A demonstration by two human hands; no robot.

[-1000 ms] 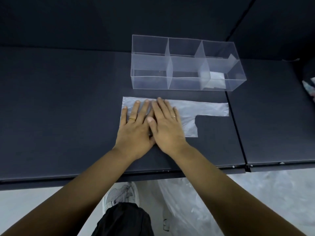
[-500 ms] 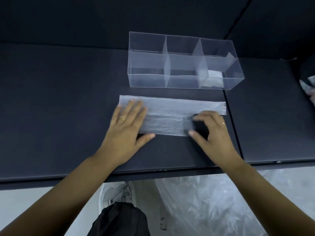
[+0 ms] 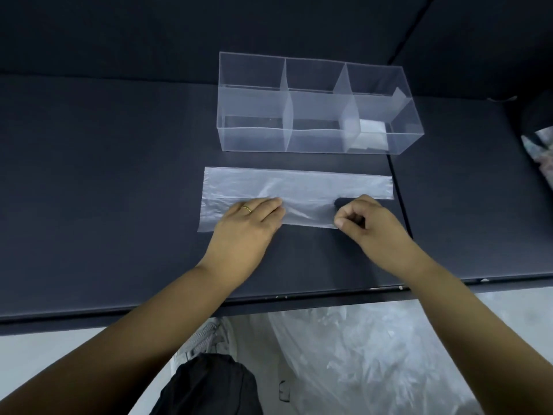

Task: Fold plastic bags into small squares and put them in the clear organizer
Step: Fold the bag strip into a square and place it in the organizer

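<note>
On my feed, both forearms (image 3: 149, 319) are bare right to the frame's edge, and the left hand (image 3: 245, 226) carries a thin gold ring (image 3: 247, 208) on one finger. Lower down I make out black clothing (image 3: 206, 384) and one pale grey mesh sneaker (image 3: 205, 336).

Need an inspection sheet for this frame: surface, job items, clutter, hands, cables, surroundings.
Surface: dark table, two tops meeting at a seam on the right.
Job's things: plastic bag lying flat as a long strip; clear organizer behind it, one folded bag in its right compartment.
Clutter: crumpled item at the right edge, cut off, unidentifiable.
Hands: left hand flat on the bag; right hand pinches its near right edge.
Cables: nothing seen.
Surroundings: heap of clear plastic on the floor below the table edge; shoe.
</note>
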